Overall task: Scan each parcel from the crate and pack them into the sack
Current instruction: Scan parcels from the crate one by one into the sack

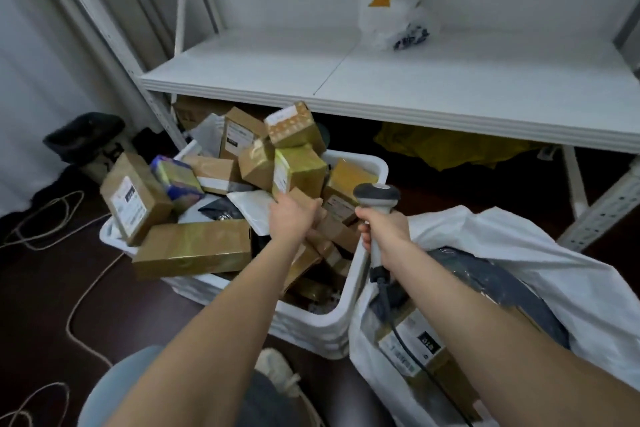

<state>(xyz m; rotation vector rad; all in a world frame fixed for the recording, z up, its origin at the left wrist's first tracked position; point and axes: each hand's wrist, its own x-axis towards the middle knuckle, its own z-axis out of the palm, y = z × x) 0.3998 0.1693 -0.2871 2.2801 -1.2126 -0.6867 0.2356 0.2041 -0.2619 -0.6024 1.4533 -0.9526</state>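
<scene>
Fingertips of the left grip [294, 218] are hidden among the boxes [194, 248] in the crate [349, 302]. Their labels [128, 198] are too blurred to read. The sack [519, 239] and scanner cable [408, 347] run off the bottom edge.

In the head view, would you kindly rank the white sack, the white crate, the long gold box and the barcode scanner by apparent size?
1. Largest: the white sack and the white crate, too alike to rank; the sack lies nearer the camera and runs off frame.
2. The long gold box.
3. Smallest: the barcode scanner.
</scene>
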